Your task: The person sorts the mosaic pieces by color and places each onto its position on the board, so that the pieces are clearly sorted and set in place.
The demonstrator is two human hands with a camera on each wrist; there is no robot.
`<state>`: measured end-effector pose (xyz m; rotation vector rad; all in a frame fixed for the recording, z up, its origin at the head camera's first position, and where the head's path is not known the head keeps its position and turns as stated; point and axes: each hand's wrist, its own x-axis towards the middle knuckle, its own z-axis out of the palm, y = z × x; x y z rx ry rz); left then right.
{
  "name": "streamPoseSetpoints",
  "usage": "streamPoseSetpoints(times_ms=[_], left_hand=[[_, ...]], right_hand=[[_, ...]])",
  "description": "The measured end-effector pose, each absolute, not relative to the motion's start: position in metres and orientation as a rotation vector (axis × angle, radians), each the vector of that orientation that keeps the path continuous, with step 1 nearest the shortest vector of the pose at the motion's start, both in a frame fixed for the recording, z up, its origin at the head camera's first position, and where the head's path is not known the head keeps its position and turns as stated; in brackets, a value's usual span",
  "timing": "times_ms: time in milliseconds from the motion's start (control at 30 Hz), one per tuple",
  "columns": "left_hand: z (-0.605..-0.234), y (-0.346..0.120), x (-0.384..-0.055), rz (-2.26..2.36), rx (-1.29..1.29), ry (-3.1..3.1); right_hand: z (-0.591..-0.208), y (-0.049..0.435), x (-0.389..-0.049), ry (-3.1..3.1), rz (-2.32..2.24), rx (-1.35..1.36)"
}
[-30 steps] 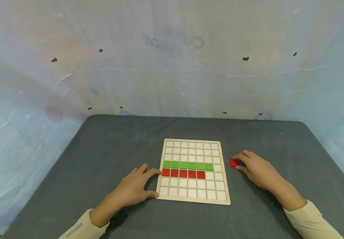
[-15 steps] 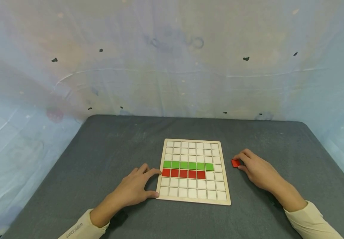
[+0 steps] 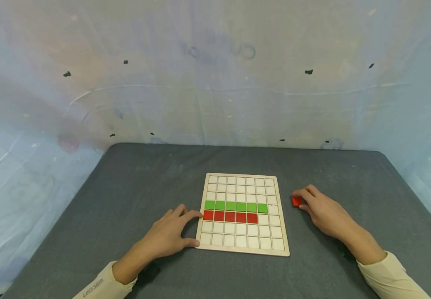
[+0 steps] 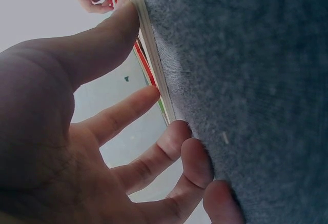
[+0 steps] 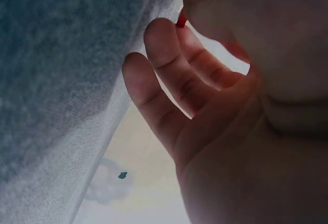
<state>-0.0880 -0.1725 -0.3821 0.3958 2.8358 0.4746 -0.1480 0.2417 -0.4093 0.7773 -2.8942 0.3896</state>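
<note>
A light wooden board (image 3: 247, 250) with a grid of square cells lies on the dark grey table. Several green tiles (image 3: 230, 206) fill most of one row, and below them several red tiles (image 3: 230, 216) sit in another row from the left. My left hand (image 3: 166, 234) touches the board's left edge with index fingertip and thumb spread apart. To the right of the board, my right hand (image 3: 321, 214) pinches a loose red tile (image 3: 296, 202) between thumb and fingers, just over or on the cloth. In the right wrist view only a sliver of that red tile (image 5: 181, 19) shows.
Dark grey cloth (image 3: 151, 174) covers the table around the board. A pale, patterned sheet (image 3: 215, 83) with small dark marks hangs behind the far edge and along both sides.
My right hand has shifted slightly right and away from me with the red tile, whose tilt has changed a little. The left hand and the board stay put.
</note>
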Motion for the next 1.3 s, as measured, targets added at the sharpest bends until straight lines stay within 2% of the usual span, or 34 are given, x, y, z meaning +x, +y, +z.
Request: streamPoseSetpoints(times_ms=[1300], left_hand=[[-0.3813, -0.1717, -0.0881, 0.461, 0.381, 2.827]], right_hand=[[-0.4112, 0.2471, -0.1498, -2.89, 0.47, 0.762]])
